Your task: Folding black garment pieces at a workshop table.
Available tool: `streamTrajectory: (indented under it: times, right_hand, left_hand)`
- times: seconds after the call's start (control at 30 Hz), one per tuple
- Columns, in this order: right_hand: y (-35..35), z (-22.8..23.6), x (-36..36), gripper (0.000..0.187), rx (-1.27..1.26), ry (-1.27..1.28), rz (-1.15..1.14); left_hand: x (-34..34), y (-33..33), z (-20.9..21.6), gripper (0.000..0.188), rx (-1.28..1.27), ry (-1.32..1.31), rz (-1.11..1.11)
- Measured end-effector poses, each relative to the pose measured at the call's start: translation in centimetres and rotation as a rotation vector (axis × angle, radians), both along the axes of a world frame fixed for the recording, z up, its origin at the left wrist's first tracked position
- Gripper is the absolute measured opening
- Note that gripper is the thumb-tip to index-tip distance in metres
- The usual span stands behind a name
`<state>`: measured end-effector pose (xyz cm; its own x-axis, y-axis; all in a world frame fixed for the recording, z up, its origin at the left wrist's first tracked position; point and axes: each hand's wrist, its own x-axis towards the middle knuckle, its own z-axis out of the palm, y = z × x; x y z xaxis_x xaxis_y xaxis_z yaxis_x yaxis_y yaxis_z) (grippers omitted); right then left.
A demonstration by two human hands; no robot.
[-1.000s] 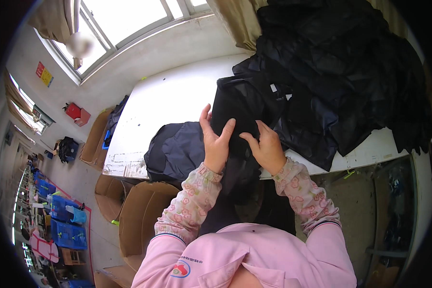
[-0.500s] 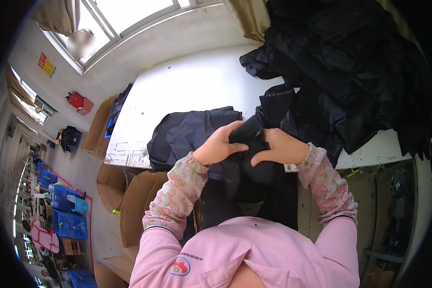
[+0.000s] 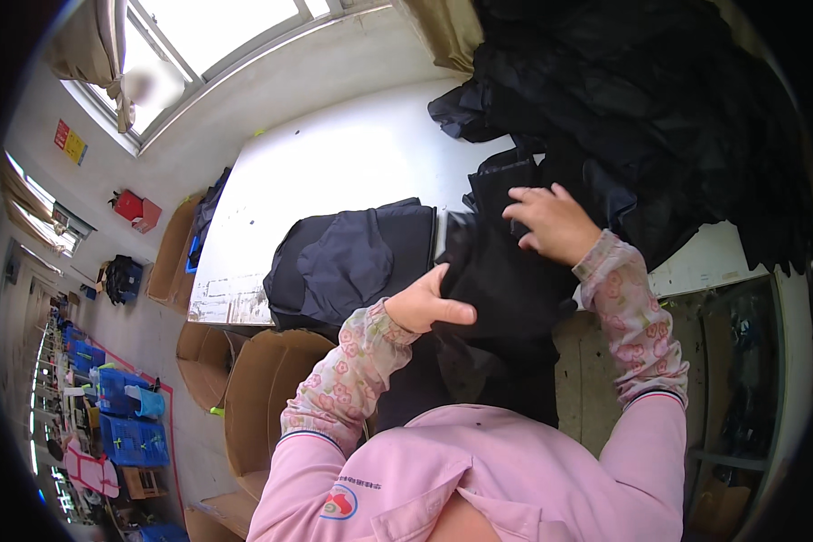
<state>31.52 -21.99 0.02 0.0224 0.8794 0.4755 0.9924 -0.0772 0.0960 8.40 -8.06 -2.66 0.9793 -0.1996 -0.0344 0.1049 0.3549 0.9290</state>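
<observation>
A piece of black fabric (image 3: 510,285) hangs over the front edge of the table toward my lap. My left hand (image 3: 425,303) is at its left side, with the thumb lying across the front and the other fingers mostly hidden behind the cloth. Above its upper right part my right hand (image 3: 551,221) is open, fingers spread and slightly bent. Just left of the hands lies a stack of dark folded fabric pieces (image 3: 348,262), flat on the white table (image 3: 361,154).
A large heap of loose black fabric (image 3: 641,117) covers the table's right side. Open cardboard boxes (image 3: 271,388) stand on the floor at the left, with blue crates (image 3: 135,438) beyond them. A window (image 3: 226,36) is in the wall behind the table.
My right hand has come off the folded edge and moved up and right, its fingers spreading. My left hand is slightly lower, and the raised fabric between the hands has dropped flatter.
</observation>
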Motion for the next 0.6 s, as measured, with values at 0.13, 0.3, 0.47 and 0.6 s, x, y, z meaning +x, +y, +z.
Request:
streamTrajectory:
  times: [0.13, 0.3, 0.47, 0.6]
  right_hand:
    - [-3.3, 7.9, -2.9, 0.029, 0.537, 0.612, -0.128]
    - [-1.1, 4.5, -10.1, 0.041, 0.369, 0.510, 0.176]
    - [-1.1, 5.1, -9.6, 0.025, 0.337, 0.512, 0.191]
    - [-0.5, 5.2, -9.9, 0.026, 0.321, 0.476, 0.273]
  left_hand:
    - [-0.4, 0.9, 0.4, 0.047, -0.297, -0.152, 0.366]
    - [1.1, -1.2, 0.8, 0.053, -0.347, -0.296, 0.412]
    - [2.1, 0.3, 3.1, 0.040, -0.031, -0.322, 0.836]
    - [1.6, 2.1, 3.4, 0.021, 0.405, -0.317, 0.830]
